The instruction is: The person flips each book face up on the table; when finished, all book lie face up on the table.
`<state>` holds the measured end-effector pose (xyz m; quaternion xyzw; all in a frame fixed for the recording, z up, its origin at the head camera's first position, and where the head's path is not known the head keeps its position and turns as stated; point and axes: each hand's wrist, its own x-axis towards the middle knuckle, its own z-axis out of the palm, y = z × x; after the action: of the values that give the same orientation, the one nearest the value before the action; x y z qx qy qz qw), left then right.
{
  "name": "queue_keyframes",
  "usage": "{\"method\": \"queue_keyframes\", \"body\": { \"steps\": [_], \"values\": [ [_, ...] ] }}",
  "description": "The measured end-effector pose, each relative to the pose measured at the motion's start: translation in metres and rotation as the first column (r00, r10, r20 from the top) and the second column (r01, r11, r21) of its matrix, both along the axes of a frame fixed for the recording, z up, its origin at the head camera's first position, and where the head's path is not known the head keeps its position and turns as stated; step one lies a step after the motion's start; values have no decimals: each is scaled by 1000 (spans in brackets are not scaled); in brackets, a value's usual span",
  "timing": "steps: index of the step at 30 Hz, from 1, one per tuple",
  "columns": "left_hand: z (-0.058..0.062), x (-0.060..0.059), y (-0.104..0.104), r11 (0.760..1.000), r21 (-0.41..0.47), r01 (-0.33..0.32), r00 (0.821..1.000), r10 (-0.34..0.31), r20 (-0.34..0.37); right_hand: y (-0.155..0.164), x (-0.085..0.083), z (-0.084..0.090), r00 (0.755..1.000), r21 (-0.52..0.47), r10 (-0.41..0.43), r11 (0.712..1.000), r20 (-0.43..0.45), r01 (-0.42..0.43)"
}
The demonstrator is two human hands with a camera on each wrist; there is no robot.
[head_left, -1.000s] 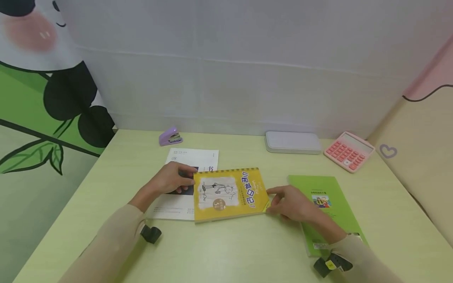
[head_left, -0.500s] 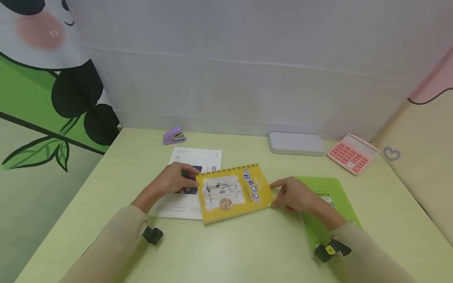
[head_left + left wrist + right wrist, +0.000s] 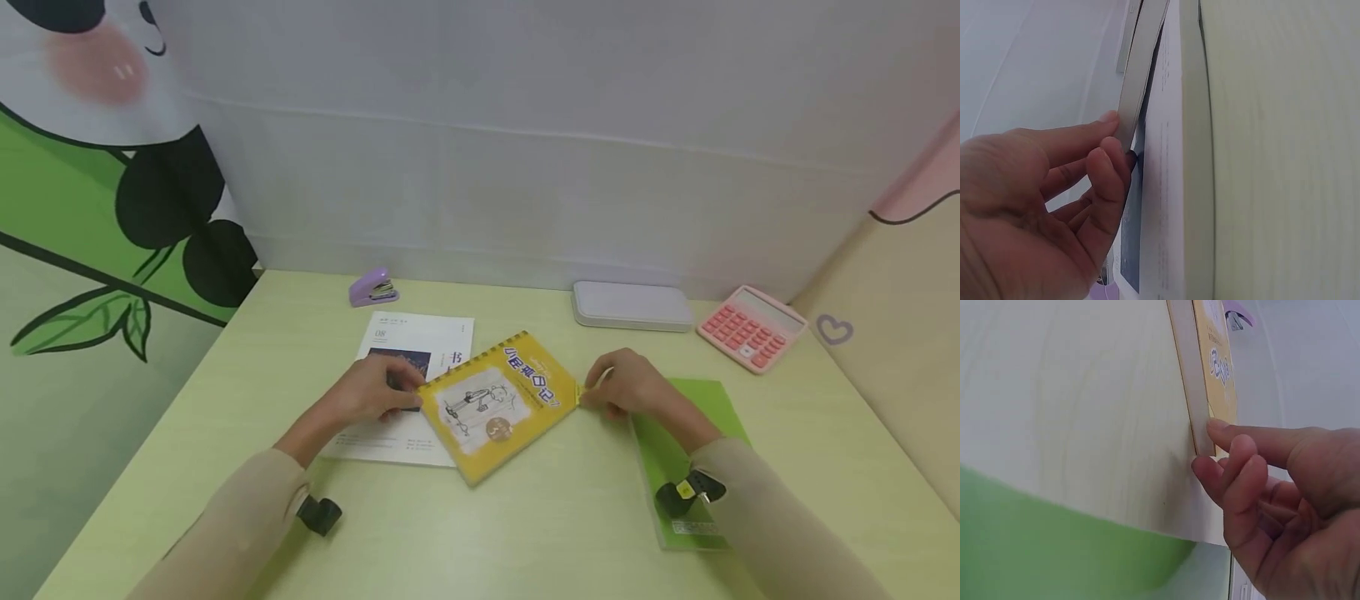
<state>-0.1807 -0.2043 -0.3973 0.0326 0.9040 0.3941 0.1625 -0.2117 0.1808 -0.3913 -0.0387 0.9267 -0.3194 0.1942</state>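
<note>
Two hands gripping one yellow spiral notebook (image 3: 495, 406) by opposite corners: left hand (image 3: 372, 392) pinching the near-left corner, right hand (image 3: 630, 392) pinching the far-right one. Lying skewed at the desk (image 3: 525, 533) middle, partly overlapping the white booklet (image 3: 420, 342), long axis running between both grips.

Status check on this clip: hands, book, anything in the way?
Left hand and right hand grip opposite corners of the yellow book. Book lies skewed, partly over the white booklet. Green book under right forearm.
</note>
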Motion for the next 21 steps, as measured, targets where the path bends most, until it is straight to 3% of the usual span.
{"method": "queue_keyframes", "body": {
  "steps": [12, 21],
  "values": [
    [1, 20, 9, 995, 57, 80, 996, -82, 30, -6, -11, -4, 993, -54, -105, 993, -56, 102],
    [-4, 33, 24, 991, 74, 114, 992, -117, 44, -13, -8, -6, 999, -3, -11, 1000, -36, 11]
  ]
}}
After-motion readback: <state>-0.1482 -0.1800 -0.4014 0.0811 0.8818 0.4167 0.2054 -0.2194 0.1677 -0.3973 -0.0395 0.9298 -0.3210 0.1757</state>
